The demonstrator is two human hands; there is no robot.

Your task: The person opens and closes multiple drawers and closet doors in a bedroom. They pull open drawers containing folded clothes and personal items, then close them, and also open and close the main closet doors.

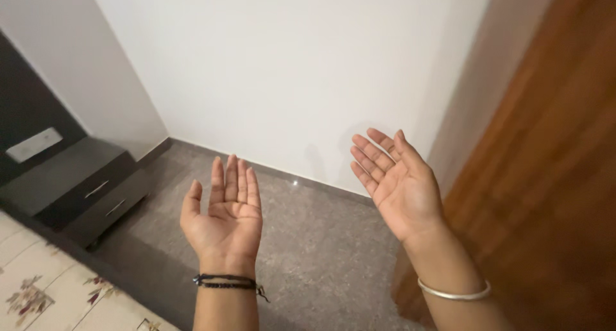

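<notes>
Left hand (226,212) and right hand (399,185) both raised palms-up, fingers spread flat, holding nothing, well apart over the grey floor (321,247). Nearest things: dark drawer unit (83,190) to the left, wooden door (552,177) by the right. To hold this pose well I'd keep both palms level and in view.

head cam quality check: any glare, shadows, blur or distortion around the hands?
Head view: soft, even indoor light; left hand and right hand are sharp, both open and empty. Faint hand shadows fall on the white wall; one small glint on the grey floor near the skirting. Wide-angle lens tilts the wall edges and wooden door.
</notes>
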